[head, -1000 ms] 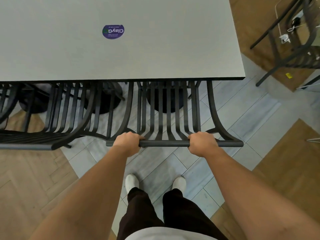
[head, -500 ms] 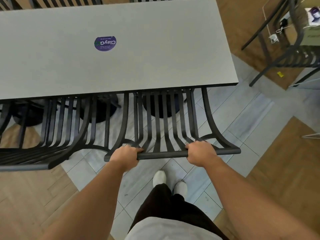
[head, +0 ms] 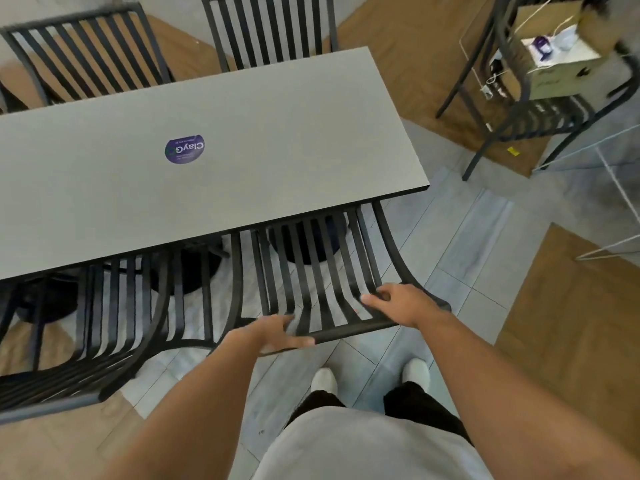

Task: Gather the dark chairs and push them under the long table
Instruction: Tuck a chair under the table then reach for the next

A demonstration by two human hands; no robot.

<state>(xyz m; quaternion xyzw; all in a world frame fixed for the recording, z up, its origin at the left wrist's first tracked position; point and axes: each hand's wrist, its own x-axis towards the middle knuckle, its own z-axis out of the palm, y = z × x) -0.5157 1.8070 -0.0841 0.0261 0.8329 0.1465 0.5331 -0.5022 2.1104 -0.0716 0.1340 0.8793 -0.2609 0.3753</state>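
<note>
our left hand [head: 273, 336] and right hand [head: 398, 303] lie loosely spread along the dark chair [head: 322, 271] top rail; ahead of them its seat sits under the long table [head: 242, 140]. rigid metal, probably weighty; we'd grasp that rail.

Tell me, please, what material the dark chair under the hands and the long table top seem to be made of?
The dark chair looks like painted metal with a matte black finish: thin, evenly curved slats and a slim tubular top rail suggest it, though moulded plastic cannot be excluded. The long table top seems a grey laminate board: flat, uniform, slightly matte surface with a thin dark edge band.
</note>
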